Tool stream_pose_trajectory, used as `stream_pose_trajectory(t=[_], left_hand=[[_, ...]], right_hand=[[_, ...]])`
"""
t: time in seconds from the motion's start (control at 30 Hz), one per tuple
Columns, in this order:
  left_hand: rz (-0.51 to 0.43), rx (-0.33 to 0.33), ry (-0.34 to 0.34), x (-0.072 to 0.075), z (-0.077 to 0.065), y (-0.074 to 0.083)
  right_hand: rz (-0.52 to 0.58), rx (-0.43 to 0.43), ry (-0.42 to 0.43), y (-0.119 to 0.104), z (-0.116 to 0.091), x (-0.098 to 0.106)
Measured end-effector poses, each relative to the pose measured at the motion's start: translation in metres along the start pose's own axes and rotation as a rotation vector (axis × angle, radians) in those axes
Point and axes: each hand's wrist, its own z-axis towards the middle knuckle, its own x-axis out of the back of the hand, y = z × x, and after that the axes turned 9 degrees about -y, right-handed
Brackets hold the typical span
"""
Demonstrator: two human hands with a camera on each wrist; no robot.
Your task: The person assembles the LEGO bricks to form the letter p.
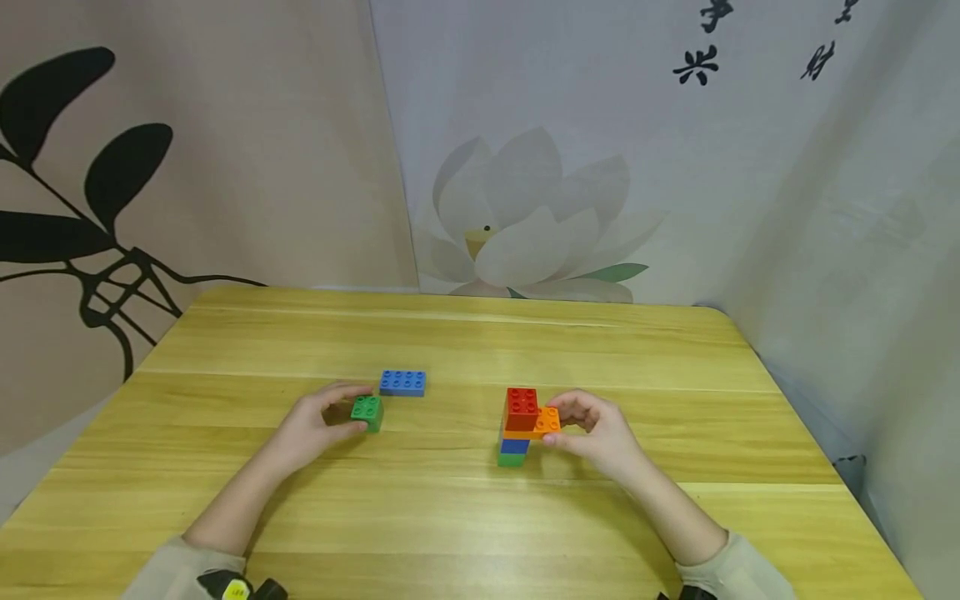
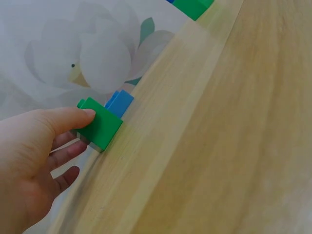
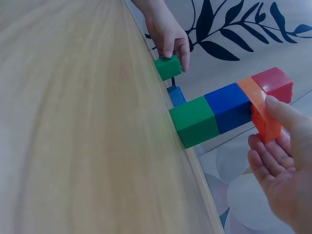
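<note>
Brick stack [image 1: 519, 422] first, head view: it stands upright on the right half of the worktop [image 1: 450, 517], from the bottom a green base [image 1: 512, 460], a blue layer [image 1: 514, 447], an orange brick [image 1: 546, 422] jutting out to the right, and a red brick [image 1: 521, 407] over its left end. Our right hand [image 1: 600, 429] is clamped on the orange overhang. Our left hand [image 1: 309, 432] pinches a loose green block [image 1: 367, 413], well apart from the stack; a loose blue brick [image 1: 402, 383] lies just beyond, studs up.

Left wrist view: one digit lies along the near face of the green block, others go behind. Looks like a side grip to us, fine: keeps studs and underside free. We can't tell if the block is clear of the worktop. Blue brick sits just behind, so best we lift straight and don't nudge it.

Right wrist view: thumb on one side of the orange brick, fingers curled at the other. Can't tell how firmly the green base bears on the worktop. Our take: that overhang is a lever, so hold light and level; any downward push there could pry the joints. Gripping the lower layers would brace better under load.
</note>
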Motion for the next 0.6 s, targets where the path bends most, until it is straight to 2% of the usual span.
stream_pose_trajectory(t=[0.33, 0.6], left_hand=[[0.003, 0.025, 0.008, -0.0007, 0.0000, 0.0006], [0.007, 0.010, 0.020, -0.0004, 0.0007, 0.0091]], right_hand=[[-0.007, -0.015, 0.000, -0.0009, 0.0001, 0.0000], [-0.014, -0.015, 0.001, -0.0010, -0.0002, 0.0001]])
